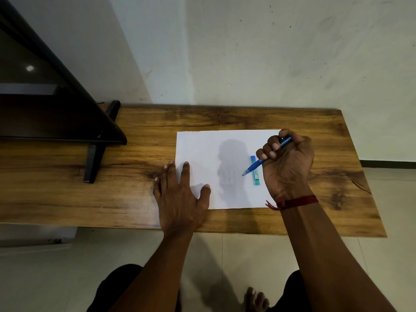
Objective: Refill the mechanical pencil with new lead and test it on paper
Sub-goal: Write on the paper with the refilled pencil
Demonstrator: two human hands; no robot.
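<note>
A white sheet of paper [202, 152] lies on the wooden table [225, 118]. My right hand [287, 163] is closed in a fist around a blue mechanical pencil [255, 166], whose tip points down and left just above the sheet. Under the pencil, a blue lead case [255, 175] lies flat on the paper's right part. My left hand [180, 197] rests flat with fingers spread on the paper's lower left corner and the table, holding nothing.
A dark framed stand [94, 158] with black legs sits on the table's left part. A white wall stands behind the table. Tiled floor, my knees and a foot [255, 300] show below the near table edge.
</note>
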